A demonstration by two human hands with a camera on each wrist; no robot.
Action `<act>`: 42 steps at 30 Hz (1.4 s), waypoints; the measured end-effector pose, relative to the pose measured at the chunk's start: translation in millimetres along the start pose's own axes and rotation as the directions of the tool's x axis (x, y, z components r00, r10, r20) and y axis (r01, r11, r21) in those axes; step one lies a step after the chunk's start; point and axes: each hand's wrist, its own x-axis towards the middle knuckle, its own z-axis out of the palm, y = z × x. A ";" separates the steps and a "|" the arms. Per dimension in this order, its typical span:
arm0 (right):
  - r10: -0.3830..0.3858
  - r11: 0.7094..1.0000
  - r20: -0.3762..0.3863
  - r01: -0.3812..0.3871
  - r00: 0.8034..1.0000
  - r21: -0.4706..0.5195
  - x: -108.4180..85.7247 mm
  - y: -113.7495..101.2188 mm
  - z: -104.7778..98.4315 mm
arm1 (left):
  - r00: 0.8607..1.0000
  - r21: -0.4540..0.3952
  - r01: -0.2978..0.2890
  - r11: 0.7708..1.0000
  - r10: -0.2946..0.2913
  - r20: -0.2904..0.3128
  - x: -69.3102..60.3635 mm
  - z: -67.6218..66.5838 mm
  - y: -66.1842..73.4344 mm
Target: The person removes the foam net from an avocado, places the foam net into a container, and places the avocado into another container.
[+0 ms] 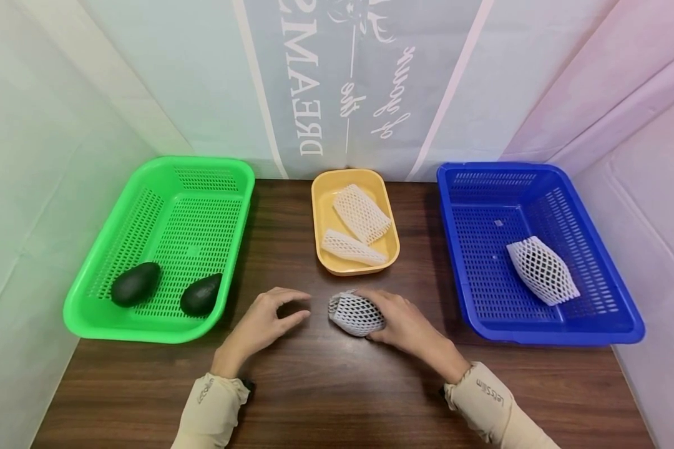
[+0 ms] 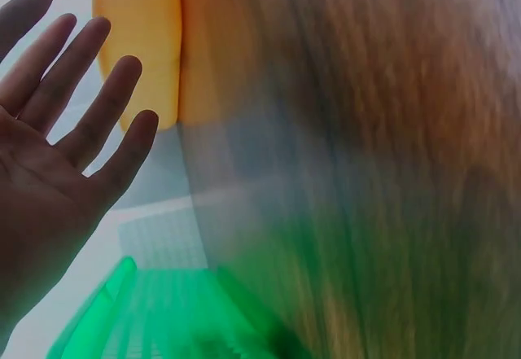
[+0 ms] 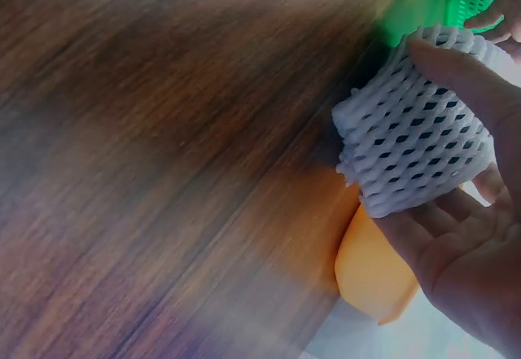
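My right hand [image 1: 400, 321] grips a dark avocado in a white foam net [image 1: 356, 315] over the middle of the table; in the right wrist view, thumb and fingers lie on either side of the net [image 3: 419, 131]. To its left, my left hand [image 1: 264, 321] holds nothing, its fingers spread in the left wrist view and apart from the net. Two bare dark avocados [image 1: 136, 284] lie in the green basket [image 1: 73, 299]. One more netted avocado [image 1: 542, 270] is in the blue basket [image 1: 545, 337].
A small yellow tray [image 1: 355, 270] stands behind my hands, with two foam nets [image 1: 362, 214] lying in it. The baskets flank it on the brown wooden table [image 1: 337, 399]. A printed cloth [image 1: 348, 75] hangs along the back.
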 end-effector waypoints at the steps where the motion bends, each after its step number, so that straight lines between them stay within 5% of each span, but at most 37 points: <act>1: -0.013 1.000 -0.002 0.013 1.000 -0.003 -0.3 0.7 -0.1 | 1.000 -0.001 0.002 1.000 -0.002 0.010 0.9 1.9 0.2; 22: -0.042 0.997 -0.046 0.039 0.998 -0.064 -0.5 4.0 1.0 | 0.989 -0.018 -0.108 0.994 0.109 0.100 13.6 28.8 9.7; 42: -0.039 0.997 -0.037 0.036 0.999 -0.067 1.4 5.8 5.7 | 0.986 -0.011 -0.086 0.996 0.086 0.141 16.9 33.7 8.4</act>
